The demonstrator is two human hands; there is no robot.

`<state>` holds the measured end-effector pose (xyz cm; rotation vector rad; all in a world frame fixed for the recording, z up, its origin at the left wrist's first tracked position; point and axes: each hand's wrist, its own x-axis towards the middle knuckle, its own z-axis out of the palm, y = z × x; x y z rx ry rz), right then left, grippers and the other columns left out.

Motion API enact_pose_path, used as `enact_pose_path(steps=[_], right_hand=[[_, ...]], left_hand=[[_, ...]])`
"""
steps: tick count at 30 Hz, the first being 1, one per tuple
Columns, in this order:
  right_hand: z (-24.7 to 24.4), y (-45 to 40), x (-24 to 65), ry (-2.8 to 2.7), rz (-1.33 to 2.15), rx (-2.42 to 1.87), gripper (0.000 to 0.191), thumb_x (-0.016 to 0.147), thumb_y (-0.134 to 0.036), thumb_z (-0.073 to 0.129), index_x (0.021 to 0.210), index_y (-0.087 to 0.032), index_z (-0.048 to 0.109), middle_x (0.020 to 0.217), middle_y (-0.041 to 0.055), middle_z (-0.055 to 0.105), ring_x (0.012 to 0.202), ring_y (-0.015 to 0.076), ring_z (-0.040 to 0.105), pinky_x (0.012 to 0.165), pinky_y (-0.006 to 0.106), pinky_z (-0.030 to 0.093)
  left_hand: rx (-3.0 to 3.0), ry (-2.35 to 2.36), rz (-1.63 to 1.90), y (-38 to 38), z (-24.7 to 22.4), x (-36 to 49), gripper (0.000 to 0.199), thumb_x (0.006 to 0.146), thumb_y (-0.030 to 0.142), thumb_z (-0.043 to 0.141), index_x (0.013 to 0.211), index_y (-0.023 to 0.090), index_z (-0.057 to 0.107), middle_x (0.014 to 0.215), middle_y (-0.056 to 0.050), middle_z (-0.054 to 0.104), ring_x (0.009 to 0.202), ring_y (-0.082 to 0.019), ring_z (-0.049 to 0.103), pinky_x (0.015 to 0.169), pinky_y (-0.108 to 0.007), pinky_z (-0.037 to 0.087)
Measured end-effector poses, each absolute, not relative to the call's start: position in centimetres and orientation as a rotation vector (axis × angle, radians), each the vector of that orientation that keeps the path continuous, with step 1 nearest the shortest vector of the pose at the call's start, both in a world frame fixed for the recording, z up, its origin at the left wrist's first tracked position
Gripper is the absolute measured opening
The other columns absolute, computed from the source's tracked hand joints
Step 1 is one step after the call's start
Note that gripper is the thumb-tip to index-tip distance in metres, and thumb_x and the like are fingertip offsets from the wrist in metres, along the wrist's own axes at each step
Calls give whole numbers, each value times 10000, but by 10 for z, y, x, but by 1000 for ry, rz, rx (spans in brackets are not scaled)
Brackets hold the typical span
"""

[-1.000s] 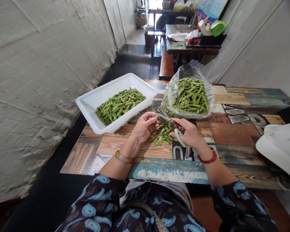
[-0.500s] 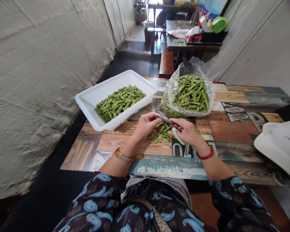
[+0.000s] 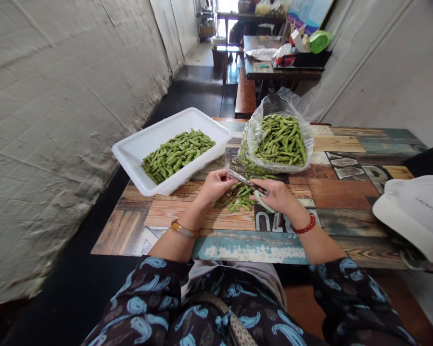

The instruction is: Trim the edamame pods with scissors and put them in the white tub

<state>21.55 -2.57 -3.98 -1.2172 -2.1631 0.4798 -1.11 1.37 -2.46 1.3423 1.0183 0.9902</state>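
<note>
My right hand (image 3: 274, 194) is wrapped round a pair of scissors (image 3: 242, 179) with pale green handles, their blades pointing left. At the blade tips, my left hand (image 3: 216, 186) is closed in a pinch; whatever is between its fingers is hidden. Loose green bean pods (image 3: 242, 199) and small trimmings lie on the table under both hands. Just beyond the hands, a clear plastic bag (image 3: 250, 137) stands with its mouth turned toward me, full of pods (image 3: 283, 139). To the left, a white plastic tub (image 3: 128, 146) holds a heap of green pods (image 3: 180, 151).
The wood-patterned table (image 3: 341, 192) runs to the right, where a white cap (image 3: 411, 211) lies near its edge. Beyond stand a bench (image 3: 246, 93) and another table (image 3: 254, 72) with a black tray (image 3: 310, 60) on it. A rough white wall (image 3: 57, 96) rises at left.
The view has shifted slightly, so the bag, cap and far table appear a little further left. Both hands stay together at the scissors, with little visible movement.
</note>
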Motion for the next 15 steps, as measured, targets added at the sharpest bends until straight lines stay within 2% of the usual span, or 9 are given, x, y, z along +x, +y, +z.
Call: enact_pose_path(steps=[2,7,11,15], right_hand=[[-42,-24,217,-2143,512,-1213,412,786,-335,755,1167,-190,699,1028,95,749,861,236,712,817,349,570],[-46,-21,221,-1994,474,-1287,446,777,-378,748,1179,-192,696,1140,98,739,1025,269,709,931,397,562],[-45,-20,221,-1956,421,-1303,489,773,-374,745,1213,-177,661,1148,114,722,1025,267,698,918,404,566],[-42,-22,217,-2041,389,-1247,497,777,-374,744,1228,-195,635,1081,104,706,939,248,681,846,395,576]], left_hand=[[1337,1021,959,14,-25,-12,272,619,277,792,599,123,568,572,27,519,541,-67,412,529,-208,313],[1139,946,1059,13,-20,-11,291,639,294,803,718,133,573,602,41,534,520,-53,439,499,-184,330],[922,794,1080,13,-17,-10,352,636,312,831,744,148,538,600,37,582,505,-64,511,501,-183,399],[784,701,1086,13,-17,-9,344,623,264,854,836,132,618,678,-3,663,559,-81,586,567,-203,484]])
